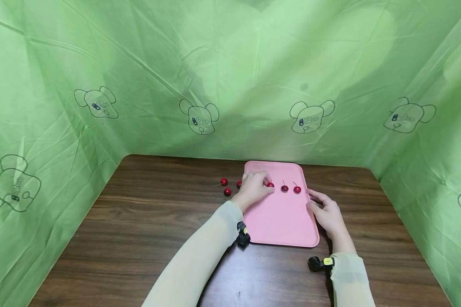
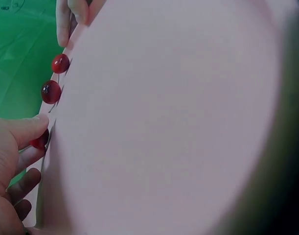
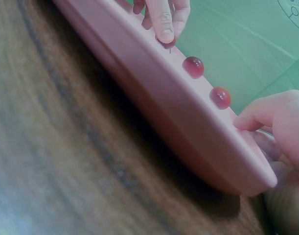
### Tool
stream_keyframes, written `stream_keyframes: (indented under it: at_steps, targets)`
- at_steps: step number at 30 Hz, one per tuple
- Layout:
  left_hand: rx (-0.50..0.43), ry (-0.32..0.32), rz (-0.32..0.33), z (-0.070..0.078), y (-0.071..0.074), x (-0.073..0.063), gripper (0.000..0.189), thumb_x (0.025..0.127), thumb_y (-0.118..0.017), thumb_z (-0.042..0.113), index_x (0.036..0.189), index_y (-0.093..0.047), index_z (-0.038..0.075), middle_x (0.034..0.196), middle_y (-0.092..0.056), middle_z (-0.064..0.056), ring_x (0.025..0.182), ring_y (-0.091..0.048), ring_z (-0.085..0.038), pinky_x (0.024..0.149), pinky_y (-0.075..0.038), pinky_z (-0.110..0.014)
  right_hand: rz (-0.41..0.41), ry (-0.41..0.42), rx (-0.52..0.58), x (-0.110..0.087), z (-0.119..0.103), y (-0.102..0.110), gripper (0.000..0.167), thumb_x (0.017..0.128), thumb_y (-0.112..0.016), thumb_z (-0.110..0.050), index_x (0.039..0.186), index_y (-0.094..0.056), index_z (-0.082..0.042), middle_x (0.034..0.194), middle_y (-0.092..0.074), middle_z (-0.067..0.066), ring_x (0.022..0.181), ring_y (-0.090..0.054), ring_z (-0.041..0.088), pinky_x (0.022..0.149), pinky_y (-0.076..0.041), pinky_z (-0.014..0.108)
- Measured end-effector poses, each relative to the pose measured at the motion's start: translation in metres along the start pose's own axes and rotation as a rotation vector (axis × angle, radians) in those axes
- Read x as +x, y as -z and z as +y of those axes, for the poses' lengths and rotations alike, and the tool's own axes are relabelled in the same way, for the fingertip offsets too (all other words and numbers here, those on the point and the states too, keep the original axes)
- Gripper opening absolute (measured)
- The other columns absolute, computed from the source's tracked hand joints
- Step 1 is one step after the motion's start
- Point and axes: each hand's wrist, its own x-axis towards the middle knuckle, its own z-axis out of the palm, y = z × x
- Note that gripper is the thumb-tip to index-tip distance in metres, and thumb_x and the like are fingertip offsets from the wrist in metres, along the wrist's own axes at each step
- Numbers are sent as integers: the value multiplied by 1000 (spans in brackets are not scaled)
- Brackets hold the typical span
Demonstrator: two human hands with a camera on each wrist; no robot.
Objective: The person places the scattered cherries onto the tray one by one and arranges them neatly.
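A pink tray [image 1: 280, 221] lies on the brown wooden table. Over its left part, my left hand [image 1: 253, 187] pinches a red cherry [image 1: 270, 185] between thumb and fingers; the left wrist view also shows this cherry [image 2: 40, 141] partly hidden by the thumb. To its right, two cherries with stems, one [image 1: 284, 188] and another [image 1: 297, 189], sit on the tray in a row. My right hand [image 1: 328, 213] holds the tray's right edge, with a fingertip [image 3: 244, 122] on the rim and other fingers at its outer side.
Left of the tray, loose cherries lie on the table: one [image 1: 224, 181], one nearer [image 1: 227, 192], and one [image 1: 239, 184] partly hidden by the left hand. Green fabric walls [image 1: 253, 85] with bear outlines surround the table [image 1: 138, 221] at the back and sides.
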Motion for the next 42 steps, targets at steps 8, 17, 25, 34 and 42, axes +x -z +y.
stream_keyframes:
  at_steps: [8,17,25,34,42]
  targets:
    - [46,-3,-9,3,2,-2,21,92,-90,36,98,-74,23,89,-73,12,93,-63,-11,94,-41,-39,-6,0,6,-1,-1,0,50,111,-61,-15,160,-54,-5,155,-57,26,140,-58,40,89,-45,8]
    - [19,-4,-24,7,2,-3,20,92,-89,33,100,-74,21,93,-75,10,96,-62,-12,97,-40,-40,2,-2,0,0,0,-1,49,111,-61,-15,159,-55,-5,154,-57,25,139,-58,39,89,-45,8]
    - [13,-7,-20,7,1,-4,22,92,-90,33,101,-74,20,94,-76,9,96,-60,-14,97,-39,-41,2,3,9,1,0,0,50,111,-61,-14,159,-55,-5,155,-57,26,139,-58,40,89,-44,7]
    - [21,27,-56,8,6,-5,28,91,-90,40,103,-73,21,96,-74,11,97,-60,-12,98,-38,-40,4,1,-5,1,2,-1,49,111,-61,-14,159,-56,-5,155,-56,26,140,-58,40,89,-44,7]
    - [6,5,-73,5,16,-3,29,90,-89,38,107,-74,19,100,-76,10,99,-65,-11,99,-38,-42,1,-1,-6,1,3,0,49,111,-60,-14,159,-55,-6,157,-55,25,140,-57,39,89,-43,6]
